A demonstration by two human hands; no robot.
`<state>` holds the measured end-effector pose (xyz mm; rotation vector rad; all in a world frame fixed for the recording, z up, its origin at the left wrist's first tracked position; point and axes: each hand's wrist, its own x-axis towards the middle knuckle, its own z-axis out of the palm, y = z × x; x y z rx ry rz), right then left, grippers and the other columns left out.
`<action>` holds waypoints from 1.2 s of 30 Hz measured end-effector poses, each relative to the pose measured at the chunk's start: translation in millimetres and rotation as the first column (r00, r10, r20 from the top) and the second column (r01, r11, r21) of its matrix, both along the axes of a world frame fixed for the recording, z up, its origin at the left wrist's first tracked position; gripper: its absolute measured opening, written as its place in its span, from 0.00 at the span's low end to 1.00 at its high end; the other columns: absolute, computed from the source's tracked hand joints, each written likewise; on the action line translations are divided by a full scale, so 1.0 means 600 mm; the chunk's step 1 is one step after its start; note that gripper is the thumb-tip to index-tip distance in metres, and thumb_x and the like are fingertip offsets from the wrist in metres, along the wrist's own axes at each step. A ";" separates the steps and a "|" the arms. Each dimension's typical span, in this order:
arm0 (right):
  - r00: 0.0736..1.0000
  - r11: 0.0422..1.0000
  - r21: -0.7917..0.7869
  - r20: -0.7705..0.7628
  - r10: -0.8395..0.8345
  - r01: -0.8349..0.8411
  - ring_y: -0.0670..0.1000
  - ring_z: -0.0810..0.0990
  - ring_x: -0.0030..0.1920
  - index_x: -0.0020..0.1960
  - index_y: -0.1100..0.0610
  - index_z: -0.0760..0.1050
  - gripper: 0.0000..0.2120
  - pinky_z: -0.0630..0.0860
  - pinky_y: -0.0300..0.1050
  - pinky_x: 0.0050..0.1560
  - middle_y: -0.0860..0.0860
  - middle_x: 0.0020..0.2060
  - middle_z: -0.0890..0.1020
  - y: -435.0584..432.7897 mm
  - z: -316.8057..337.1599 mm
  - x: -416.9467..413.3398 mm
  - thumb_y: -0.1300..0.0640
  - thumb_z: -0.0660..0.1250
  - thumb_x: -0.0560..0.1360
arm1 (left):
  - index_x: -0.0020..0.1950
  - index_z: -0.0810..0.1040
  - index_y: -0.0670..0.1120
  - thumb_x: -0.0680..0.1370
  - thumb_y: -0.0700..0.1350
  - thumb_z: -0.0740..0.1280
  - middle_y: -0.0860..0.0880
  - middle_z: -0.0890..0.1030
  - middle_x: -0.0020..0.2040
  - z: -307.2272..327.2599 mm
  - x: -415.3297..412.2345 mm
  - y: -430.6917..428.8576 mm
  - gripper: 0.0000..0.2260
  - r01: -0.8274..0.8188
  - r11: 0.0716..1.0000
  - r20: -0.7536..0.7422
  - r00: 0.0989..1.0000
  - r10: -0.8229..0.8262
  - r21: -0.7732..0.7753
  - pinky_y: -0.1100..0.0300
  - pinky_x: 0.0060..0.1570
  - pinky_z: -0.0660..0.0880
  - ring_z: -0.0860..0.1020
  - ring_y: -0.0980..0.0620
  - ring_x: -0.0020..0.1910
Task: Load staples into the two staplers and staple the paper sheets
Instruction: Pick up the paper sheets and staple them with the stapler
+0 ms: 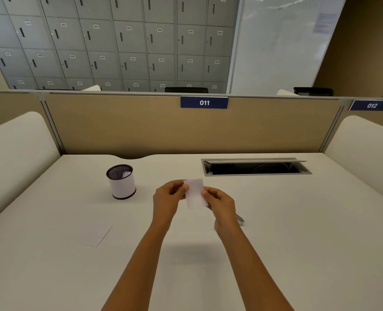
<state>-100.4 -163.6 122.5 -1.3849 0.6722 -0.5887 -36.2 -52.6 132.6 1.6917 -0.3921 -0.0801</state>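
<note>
1. Head view, background: grey numbered lockers (127, 41) fill the far wall behind a tan divider (141, 126), which carries a blue plate reading 011 (204, 102); a second plate reading 012 (371, 105) sits further right.
2. Head view, surface: your white surface (298, 243) has an open cable tray (255, 167) at the far right and a mesh pen cup (121, 181) wrapped in white at the far left.
3. Head view, hands: your left hand (167, 198) and right hand (222, 204) are both raised over the middle of the surface, each pinching one side of a small white paper sheet (195, 194) between thumb and fingertips. The sheet is held up, clear of the surface.
4. Head view, other task things: a second paper sheet (99, 234) lies flat on the surface, near left, well apart from your hands.
5. Head view, partly hidden: a metallic object (240, 219) shows just behind your right wrist, lying on the surface. It may be a stapler, but too little is visible to tell.
</note>
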 end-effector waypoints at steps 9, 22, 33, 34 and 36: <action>0.950 0.858 -0.514 -0.268 -0.163 0.002 0.56 0.78 0.53 0.56 0.59 0.75 0.11 0.77 0.50 0.51 0.57 0.52 0.80 -0.039 -0.058 -0.041 0.59 0.67 0.74 | 0.56 0.80 0.40 0.75 0.42 0.67 0.43 0.82 0.55 -0.021 0.009 0.007 0.11 -0.096 0.995 -0.186 0.978 0.091 -0.017 0.54 0.53 0.77 0.79 0.46 0.51; 0.824 0.729 -0.641 -0.532 -0.196 -0.240 0.57 0.74 0.57 0.63 0.60 0.73 0.16 0.73 0.48 0.56 0.57 0.57 0.78 -0.083 -0.141 -0.096 0.63 0.63 0.75 | 0.55 0.82 0.44 0.75 0.43 0.68 0.49 0.82 0.52 -0.012 0.029 0.019 0.10 -0.105 0.994 -0.135 0.985 0.103 -0.009 0.60 0.49 0.71 0.78 0.51 0.49; 0.906 0.763 0.490 0.267 0.329 -0.421 0.51 0.79 0.41 0.49 0.59 0.82 0.11 0.77 0.46 0.46 0.54 0.41 0.83 -0.029 -0.063 -0.112 0.63 0.60 0.77 | 0.55 0.82 0.41 0.75 0.43 0.68 0.45 0.83 0.54 0.012 0.026 0.013 0.11 -0.040 0.997 -0.053 0.998 0.044 0.072 0.62 0.46 0.70 0.78 0.49 0.51; 0.896 0.758 0.479 0.266 0.355 -0.443 0.52 0.78 0.41 0.48 0.59 0.82 0.12 0.77 0.46 0.46 0.54 0.40 0.83 -0.024 -0.058 -0.111 0.63 0.59 0.77 | 0.55 0.81 0.42 0.75 0.43 0.68 0.45 0.82 0.55 0.014 0.024 0.011 0.11 -0.030 0.996 -0.049 0.998 0.035 0.083 0.62 0.47 0.71 0.78 0.49 0.51; 0.882 0.760 0.447 0.243 0.404 -0.472 0.53 0.78 0.42 0.48 0.59 0.82 0.12 0.76 0.46 0.48 0.54 0.39 0.82 -0.017 -0.052 -0.109 0.62 0.59 0.78 | 0.57 0.80 0.42 0.75 0.44 0.68 0.45 0.81 0.56 0.019 0.019 0.007 0.12 -0.009 0.993 -0.034 0.999 0.013 0.113 0.61 0.47 0.71 0.77 0.50 0.50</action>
